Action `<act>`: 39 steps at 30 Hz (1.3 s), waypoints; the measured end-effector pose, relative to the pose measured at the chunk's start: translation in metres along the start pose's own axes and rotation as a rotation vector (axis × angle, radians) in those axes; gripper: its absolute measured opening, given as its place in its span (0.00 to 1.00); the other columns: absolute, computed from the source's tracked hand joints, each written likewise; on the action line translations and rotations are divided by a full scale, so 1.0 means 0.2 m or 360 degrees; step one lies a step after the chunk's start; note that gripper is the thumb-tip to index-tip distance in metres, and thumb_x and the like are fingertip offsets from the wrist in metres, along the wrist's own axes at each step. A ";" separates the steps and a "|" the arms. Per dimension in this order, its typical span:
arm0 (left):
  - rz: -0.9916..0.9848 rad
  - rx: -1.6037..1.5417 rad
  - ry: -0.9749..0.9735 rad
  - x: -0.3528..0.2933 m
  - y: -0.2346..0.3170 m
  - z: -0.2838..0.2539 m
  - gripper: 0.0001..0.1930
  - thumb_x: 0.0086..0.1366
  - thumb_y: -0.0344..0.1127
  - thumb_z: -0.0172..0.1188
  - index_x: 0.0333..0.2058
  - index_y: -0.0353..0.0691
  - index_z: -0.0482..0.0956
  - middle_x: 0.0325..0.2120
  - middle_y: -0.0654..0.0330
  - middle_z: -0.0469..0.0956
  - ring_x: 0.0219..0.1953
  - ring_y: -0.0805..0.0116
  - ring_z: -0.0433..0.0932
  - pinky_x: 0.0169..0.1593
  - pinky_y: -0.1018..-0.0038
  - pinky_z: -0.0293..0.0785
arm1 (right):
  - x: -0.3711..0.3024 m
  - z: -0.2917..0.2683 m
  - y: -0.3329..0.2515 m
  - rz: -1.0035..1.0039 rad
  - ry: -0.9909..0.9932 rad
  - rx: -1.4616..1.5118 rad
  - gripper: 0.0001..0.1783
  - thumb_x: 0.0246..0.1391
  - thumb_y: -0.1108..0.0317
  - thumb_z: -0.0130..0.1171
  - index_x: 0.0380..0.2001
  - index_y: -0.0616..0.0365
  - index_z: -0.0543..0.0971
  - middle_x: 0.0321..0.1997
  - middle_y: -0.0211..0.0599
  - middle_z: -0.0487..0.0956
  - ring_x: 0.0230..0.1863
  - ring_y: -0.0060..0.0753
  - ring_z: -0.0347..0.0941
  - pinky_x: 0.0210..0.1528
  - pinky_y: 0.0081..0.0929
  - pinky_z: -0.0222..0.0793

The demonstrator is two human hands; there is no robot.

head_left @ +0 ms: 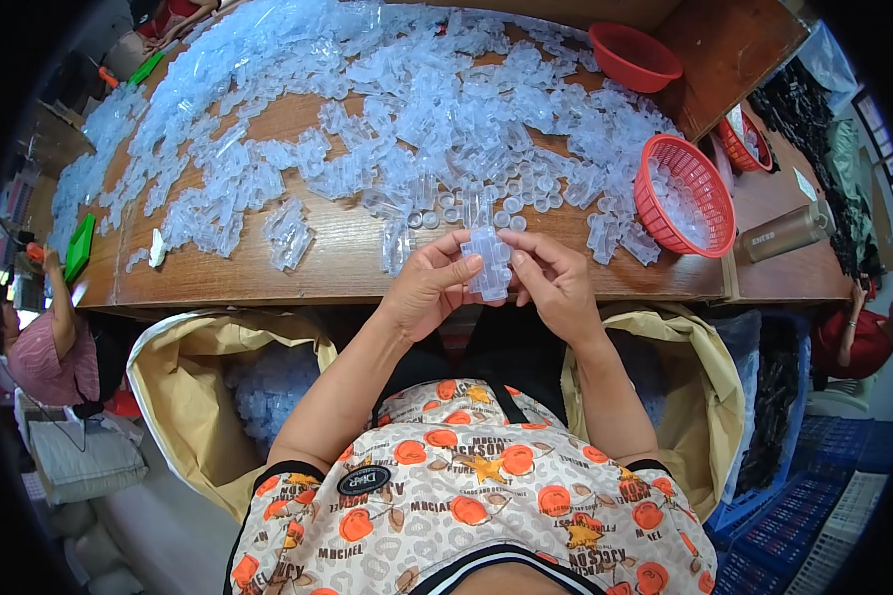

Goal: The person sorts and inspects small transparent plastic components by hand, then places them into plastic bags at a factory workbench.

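Observation:
Between my two hands, just over the table's near edge, is a clear plastic part (488, 264), ribbed and roughly rectangular. My left hand (431, 282) grips its left side, thumb across the front. On the other side, the fingers of my right hand (554, 281) pinch its right edge. Right behind it, small round clear caps (513, 205) and another clear piece (477, 203) lie on the wooden table (347, 248). Single clear parts (395, 246) rest close to my left hand. What the part is for cannot be made out.
A large heap of clear plastic parts (387, 109) covers much of the table. To the right stand a red basket (719, 213), a red bowl (635, 59) and a brown bottle (786, 233). Open sacks (174, 387) flank my lap. Other people (45, 347) sit at both sides.

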State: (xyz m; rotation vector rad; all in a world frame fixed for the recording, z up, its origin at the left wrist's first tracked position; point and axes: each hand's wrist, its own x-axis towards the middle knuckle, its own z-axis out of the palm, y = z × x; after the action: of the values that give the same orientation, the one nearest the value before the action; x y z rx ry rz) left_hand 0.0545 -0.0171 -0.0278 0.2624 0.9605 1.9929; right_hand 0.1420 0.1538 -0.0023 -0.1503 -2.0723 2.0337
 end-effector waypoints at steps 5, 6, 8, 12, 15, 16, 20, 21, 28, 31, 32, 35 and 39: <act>-0.0035 -0.0081 -0.0078 -0.02 0.01 -0.01 0.25 0.63 0.37 0.64 0.56 0.37 0.71 0.44 0.58 0.80 0.43 0.67 0.82 0.44 0.65 0.84 | -0.01 -0.01 0.04 -0.0385 -0.0021 -0.0314 0.12 0.54 0.80 0.58 0.42 0.64 0.81 0.35 0.35 0.81 0.30 0.26 0.79 0.29 0.21 0.74; -0.0037 -0.0083 -0.0074 -0.02 0.01 -0.01 0.25 0.63 0.37 0.64 0.56 0.37 0.71 0.44 0.58 0.80 0.43 0.67 0.82 0.44 0.65 0.84 | 0.00 -0.01 0.03 -0.0626 0.0005 -0.0542 0.13 0.51 0.81 0.60 0.42 0.63 0.81 0.35 0.39 0.81 0.31 0.31 0.79 0.30 0.24 0.74; -0.0024 -0.0169 -0.0087 -0.02 0.01 -0.02 0.26 0.63 0.37 0.64 0.57 0.37 0.70 0.43 0.58 0.80 0.42 0.66 0.82 0.43 0.65 0.84 | -0.01 0.00 0.03 -0.0864 0.0030 -0.0772 0.15 0.48 0.82 0.62 0.42 0.63 0.81 0.36 0.42 0.81 0.32 0.35 0.80 0.32 0.26 0.75; -0.0034 -0.0186 -0.0133 -0.02 0.01 -0.02 0.26 0.63 0.37 0.64 0.57 0.37 0.70 0.44 0.58 0.80 0.42 0.66 0.82 0.44 0.64 0.84 | -0.01 0.00 0.03 -0.0960 0.0081 -0.0877 0.15 0.46 0.82 0.64 0.41 0.64 0.81 0.36 0.44 0.81 0.33 0.40 0.79 0.33 0.29 0.75; -0.0057 -0.0185 -0.0199 -0.03 0.02 0.00 0.26 0.63 0.37 0.64 0.57 0.37 0.70 0.44 0.58 0.80 0.44 0.66 0.81 0.44 0.64 0.83 | -0.01 0.01 0.00 -0.0871 0.0162 -0.0817 0.14 0.47 0.81 0.65 0.40 0.64 0.81 0.35 0.41 0.81 0.32 0.33 0.79 0.34 0.27 0.75; -0.0015 -0.0173 -0.0140 -0.04 0.03 0.02 0.23 0.63 0.35 0.64 0.56 0.37 0.71 0.44 0.58 0.80 0.44 0.67 0.81 0.46 0.64 0.83 | -0.01 0.01 -0.01 -0.0743 0.0250 -0.0708 0.13 0.48 0.80 0.65 0.39 0.65 0.81 0.35 0.40 0.81 0.32 0.30 0.79 0.33 0.25 0.75; 0.0132 0.0062 0.0003 -0.04 0.04 0.06 0.22 0.64 0.31 0.63 0.55 0.37 0.72 0.44 0.59 0.80 0.44 0.71 0.81 0.47 0.69 0.81 | -0.01 -0.02 -0.02 -0.0619 0.0054 -0.0316 0.13 0.48 0.79 0.66 0.40 0.64 0.82 0.32 0.37 0.80 0.31 0.23 0.77 0.31 0.19 0.73; 0.0130 0.0061 0.0004 -0.05 0.04 0.06 0.22 0.64 0.31 0.63 0.55 0.37 0.72 0.44 0.59 0.80 0.44 0.71 0.81 0.47 0.69 0.81 | -0.02 -0.04 -0.04 -0.0536 -0.0034 -0.0403 0.15 0.50 0.80 0.66 0.44 0.66 0.82 0.36 0.37 0.81 0.35 0.22 0.77 0.36 0.18 0.72; 0.0289 0.0646 0.0034 -0.10 0.11 0.08 0.23 0.61 0.26 0.66 0.55 0.34 0.74 0.42 0.62 0.81 0.40 0.78 0.79 0.43 0.78 0.79 | -0.03 -0.03 -0.02 -0.0885 -0.0034 -0.0636 0.15 0.46 0.79 0.68 0.40 0.64 0.82 0.31 0.43 0.82 0.29 0.34 0.79 0.29 0.24 0.73; 0.0278 0.0755 0.0018 -0.12 0.12 0.07 0.24 0.60 0.25 0.66 0.56 0.33 0.75 0.40 0.63 0.81 0.38 0.79 0.79 0.41 0.79 0.79 | -0.06 -0.01 -0.01 -0.0873 -0.0035 -0.0650 0.15 0.44 0.80 0.68 0.39 0.64 0.82 0.30 0.44 0.81 0.28 0.37 0.80 0.29 0.26 0.73; 0.0288 0.0820 0.0002 -0.12 0.13 0.07 0.24 0.60 0.25 0.66 0.56 0.33 0.74 0.39 0.63 0.82 0.37 0.79 0.79 0.41 0.79 0.79 | -0.07 0.00 -0.01 -0.0928 -0.0005 -0.0670 0.15 0.43 0.80 0.68 0.39 0.64 0.82 0.29 0.44 0.81 0.27 0.37 0.79 0.28 0.26 0.72; 0.0295 0.1108 -0.0029 -0.13 0.15 0.06 0.24 0.60 0.24 0.66 0.56 0.33 0.75 0.38 0.64 0.81 0.37 0.80 0.79 0.42 0.79 0.79 | -0.09 0.03 0.00 -0.1004 0.0047 -0.0706 0.15 0.43 0.80 0.69 0.38 0.65 0.82 0.28 0.43 0.81 0.26 0.37 0.79 0.27 0.26 0.72; 0.0192 0.0737 -0.0151 -0.13 0.17 0.06 0.24 0.61 0.25 0.65 0.56 0.35 0.75 0.39 0.63 0.81 0.38 0.79 0.79 0.42 0.78 0.79 | -0.08 0.04 -0.03 -0.1141 0.0102 -0.0713 0.14 0.42 0.79 0.70 0.36 0.65 0.82 0.27 0.42 0.80 0.25 0.36 0.79 0.26 0.25 0.72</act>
State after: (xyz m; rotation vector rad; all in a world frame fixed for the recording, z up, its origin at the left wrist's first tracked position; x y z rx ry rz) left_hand 0.0556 -0.0419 0.0092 0.6771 1.3632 1.8224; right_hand 0.1568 0.1429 0.0024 0.3929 -2.0906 1.1274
